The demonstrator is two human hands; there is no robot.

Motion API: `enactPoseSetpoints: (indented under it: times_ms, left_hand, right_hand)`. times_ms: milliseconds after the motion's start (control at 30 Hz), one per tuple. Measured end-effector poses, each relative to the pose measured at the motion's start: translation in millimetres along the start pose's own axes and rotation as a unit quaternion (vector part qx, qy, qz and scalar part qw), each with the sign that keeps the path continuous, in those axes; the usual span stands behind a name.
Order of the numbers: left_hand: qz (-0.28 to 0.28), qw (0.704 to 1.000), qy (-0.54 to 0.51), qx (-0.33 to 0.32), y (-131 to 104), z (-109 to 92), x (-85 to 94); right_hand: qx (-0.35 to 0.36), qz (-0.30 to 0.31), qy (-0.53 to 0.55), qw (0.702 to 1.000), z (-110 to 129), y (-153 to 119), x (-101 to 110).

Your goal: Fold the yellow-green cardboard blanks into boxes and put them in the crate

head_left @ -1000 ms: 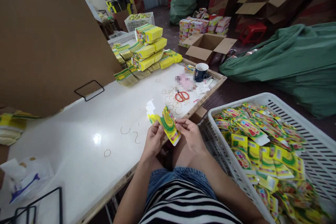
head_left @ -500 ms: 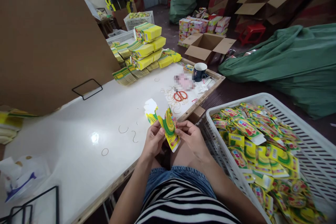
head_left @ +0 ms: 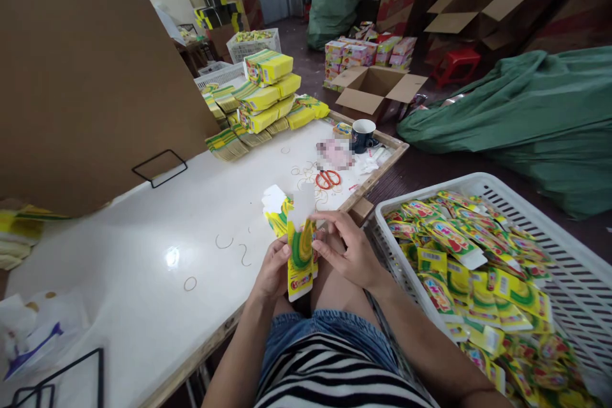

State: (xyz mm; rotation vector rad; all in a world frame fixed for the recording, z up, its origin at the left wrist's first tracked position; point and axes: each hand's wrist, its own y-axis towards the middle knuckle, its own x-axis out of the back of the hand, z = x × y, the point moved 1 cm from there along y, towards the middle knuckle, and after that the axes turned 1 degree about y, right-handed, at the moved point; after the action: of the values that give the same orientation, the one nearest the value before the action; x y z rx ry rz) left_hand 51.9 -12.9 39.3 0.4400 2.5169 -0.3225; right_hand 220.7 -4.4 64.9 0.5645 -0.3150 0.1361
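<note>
A small yellow-and-green printed cardboard carton (head_left: 301,248) stands nearly upright over my lap, its pale flap pointing up. My left hand (head_left: 273,268) grips it by the left side, thumb in front and the other fingers behind it. On its right edge, the thumb and forefinger of my right hand (head_left: 351,252) close in; the remaining fingers are partly hidden. Just behind, several similar flat cartons (head_left: 275,210) with white flaps lie at the table edge, partly covered by the held one.
The white table (head_left: 143,306) carries loose rubber bands, orange-handled scissors (head_left: 327,179), a mug (head_left: 363,136) and stacked carton bundles (head_left: 268,99). At my right, a white plastic basket (head_left: 482,180) holds many filled cartons. An open cardboard box (head_left: 368,105) and green sacks (head_left: 526,121) sit beyond.
The carton has turned from slanted and folded-looking to upright, its printed front panel facing me. My right hand has shifted slightly up along its right edge.
</note>
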Motion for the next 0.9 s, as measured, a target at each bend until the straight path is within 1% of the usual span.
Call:
enactPoseSetpoints:
  times_ms: [100,233,333,533,733,833,900]
  left_hand:
    - [-0.005,1.000,0.005,0.001,-1.0,0.0,1.1]
    - [-0.001,1.000,0.019,0.020,-2.3,-0.3,-2.6]
    - [-0.003,0.999,0.041,0.022,-2.1,-1.7,-6.7]
    - [-0.055,0.997,0.056,0.008,-1.0,-4.5,-3.1]
    - [-0.059,0.997,0.043,0.013,-3.1,-6.8,0.1]
    - [-0.071,0.996,0.047,0.023,-3.5,-8.5,-0.4]
    - [-0.084,0.995,0.058,0.015,-3.0,-9.1,-1.6]
  right_hand:
    - [0.011,0.007,0.010,1.000,-1.0,1.0,-0.4]
    - [-0.024,-0.009,0.062,0.998,-2.6,0.4,-0.3]
    - [-0.028,-0.009,0.085,0.996,-2.7,1.3,-1.3]
    - [0.012,0.028,-0.001,1.000,-0.6,3.6,-5.5]
    - [0.021,0.054,-0.077,0.995,-0.1,-0.2,-6.2]
    - [0.027,0.039,-0.069,0.996,-1.5,-2.3,-5.6]
    - [0.021,-0.009,-0.051,0.998,-3.6,-4.4,-6.2]
